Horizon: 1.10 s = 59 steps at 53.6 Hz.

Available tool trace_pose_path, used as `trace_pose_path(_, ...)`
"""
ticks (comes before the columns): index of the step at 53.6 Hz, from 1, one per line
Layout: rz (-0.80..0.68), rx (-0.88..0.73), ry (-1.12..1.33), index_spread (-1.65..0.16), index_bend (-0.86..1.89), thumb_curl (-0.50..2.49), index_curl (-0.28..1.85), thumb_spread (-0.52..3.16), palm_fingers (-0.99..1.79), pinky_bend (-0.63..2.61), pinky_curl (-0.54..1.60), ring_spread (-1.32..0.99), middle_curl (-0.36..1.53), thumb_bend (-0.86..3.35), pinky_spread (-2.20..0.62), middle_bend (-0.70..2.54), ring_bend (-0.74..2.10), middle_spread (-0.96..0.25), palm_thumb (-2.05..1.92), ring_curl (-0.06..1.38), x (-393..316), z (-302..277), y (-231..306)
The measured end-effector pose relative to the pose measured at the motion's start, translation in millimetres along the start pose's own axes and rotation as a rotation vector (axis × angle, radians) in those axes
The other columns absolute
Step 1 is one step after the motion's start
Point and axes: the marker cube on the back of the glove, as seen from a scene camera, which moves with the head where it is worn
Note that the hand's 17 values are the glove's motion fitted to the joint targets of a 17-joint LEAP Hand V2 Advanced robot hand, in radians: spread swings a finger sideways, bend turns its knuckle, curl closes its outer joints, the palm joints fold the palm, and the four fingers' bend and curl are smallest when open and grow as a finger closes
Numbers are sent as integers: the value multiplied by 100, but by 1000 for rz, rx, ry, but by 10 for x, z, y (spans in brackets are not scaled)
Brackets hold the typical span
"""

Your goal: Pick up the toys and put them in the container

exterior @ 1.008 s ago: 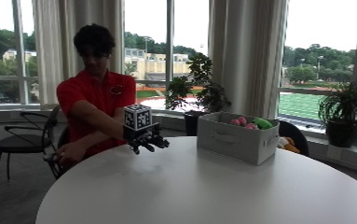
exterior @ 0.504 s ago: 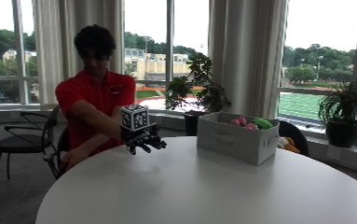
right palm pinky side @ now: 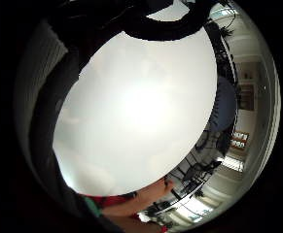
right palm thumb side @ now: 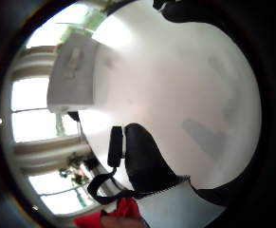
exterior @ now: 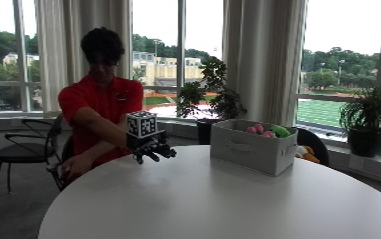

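- The gloved right hand [exterior: 153, 150] sits slightly lower than a second ago, now hanging just over the near edge of the round table [exterior: 230, 204] in front of the person's chest.
- It has drawn back a little toward the person, farther from the grey container [exterior: 253, 148].
- Its fingers [exterior: 165, 152] hang loosely curled and hold nothing, much as before.

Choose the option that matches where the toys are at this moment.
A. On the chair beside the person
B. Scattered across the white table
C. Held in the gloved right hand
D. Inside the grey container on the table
D: in the outside view pink and green toys show over the rim of the grey container, while the gloved right hand hovers over the white table holding nothing.
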Motion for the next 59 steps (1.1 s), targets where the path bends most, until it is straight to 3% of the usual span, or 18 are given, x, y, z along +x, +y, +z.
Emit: trace_pose_path(59,-2,-11,19,-43,21,23,44,110,-13,68,35,-5,21,-6,10,13,15,-11,-8,14,-30,100,193)
